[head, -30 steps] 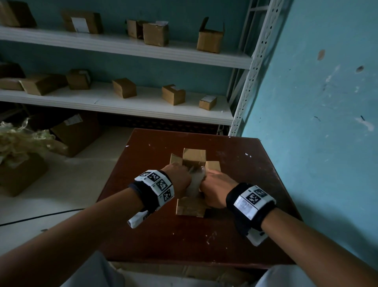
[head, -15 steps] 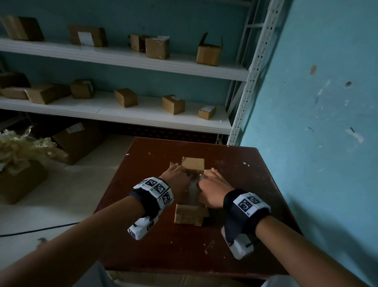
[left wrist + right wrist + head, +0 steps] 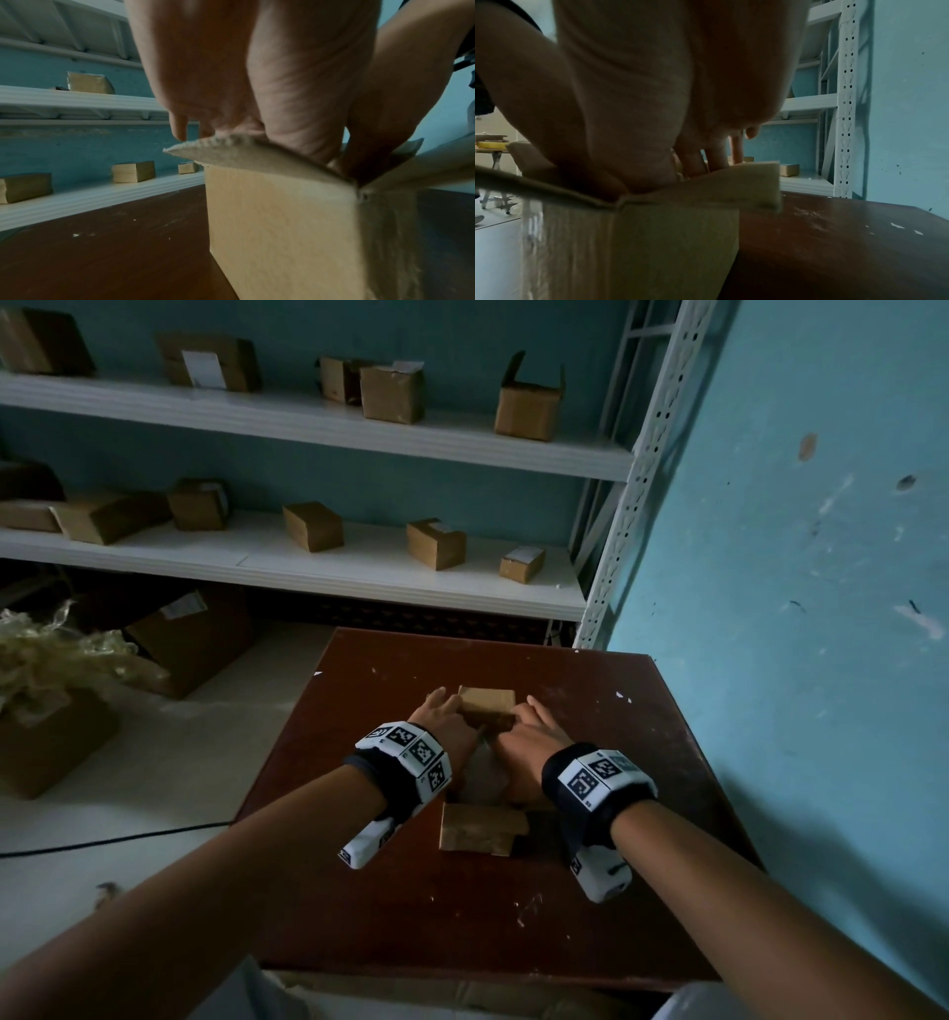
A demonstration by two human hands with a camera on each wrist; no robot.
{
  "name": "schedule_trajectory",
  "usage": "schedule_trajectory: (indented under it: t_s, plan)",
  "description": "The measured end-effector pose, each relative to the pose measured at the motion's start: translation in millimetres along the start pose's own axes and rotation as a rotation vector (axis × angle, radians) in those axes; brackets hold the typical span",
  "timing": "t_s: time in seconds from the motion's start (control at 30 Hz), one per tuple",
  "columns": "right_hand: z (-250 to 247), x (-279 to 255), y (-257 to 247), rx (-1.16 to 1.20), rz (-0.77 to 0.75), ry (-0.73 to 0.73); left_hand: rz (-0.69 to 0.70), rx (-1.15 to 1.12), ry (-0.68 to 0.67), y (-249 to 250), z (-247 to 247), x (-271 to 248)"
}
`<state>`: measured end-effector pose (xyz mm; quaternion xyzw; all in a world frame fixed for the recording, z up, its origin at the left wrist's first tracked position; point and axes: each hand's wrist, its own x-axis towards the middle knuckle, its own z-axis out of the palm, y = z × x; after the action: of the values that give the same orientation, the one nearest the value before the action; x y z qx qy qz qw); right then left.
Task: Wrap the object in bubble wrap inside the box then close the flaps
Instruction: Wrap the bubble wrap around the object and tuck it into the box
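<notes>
Step in hand: closing the flaps. The box (image 3: 482, 793) stands near the middle of the brown surface (image 3: 642, 814). My left hand (image 3: 444, 729) and right hand (image 3: 529, 737) lie on its left and right side flaps, pressing them inward over the opening.

State of the fingers: on the left, the fingers (image 3: 180, 127) are nearly straight over the left side flap (image 3: 231, 150), which tilts down into the box; I grip nothing. On the right, the fingers (image 3: 716, 158) reach straight past the edge of the right side flap (image 3: 731, 186), palm bearing on it; again no grip.

Contents: a pale patch of bubble wrap (image 3: 482, 773) shows between my wrists, inside the opening. The object itself is hidden; I judge it wrapped beneath, but cannot confirm.

Remaining: the far flap (image 3: 487, 703) stands up beyond my fingertips, and the near flap (image 3: 482, 829) lies folded outward toward me. Both are open.

Next move, in my judgement: hold the side flaps down, then fold the far and near flaps over them. The wrap may spring up and lift the side flaps once pressure is released.

Clearance: the surface is bare on all sides of the box, and its edges are well apart from it. The wall (image 3: 821, 557) stands to the right, the shelf (image 3: 308, 567) beyond.
</notes>
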<state>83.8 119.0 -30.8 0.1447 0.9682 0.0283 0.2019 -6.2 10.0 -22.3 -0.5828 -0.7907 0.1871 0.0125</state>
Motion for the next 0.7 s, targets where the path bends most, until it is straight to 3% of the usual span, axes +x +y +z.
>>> schedule_trajectory:
  t_s: [0.23, 0.47, 0.7]
  plan:
    - [-2, -4, -3, 0.008, -0.061, 0.003, -0.013, -0.093, -0.054, 3, -4, 10]
    - [0, -7, -3, 0.150, 0.030, -0.020, -0.062, -0.263, -0.098, 2, 17, 21]
    - [-10, -14, -7, 0.179, 0.035, -0.081, -0.044, -0.227, -0.074, 2, 17, 15]
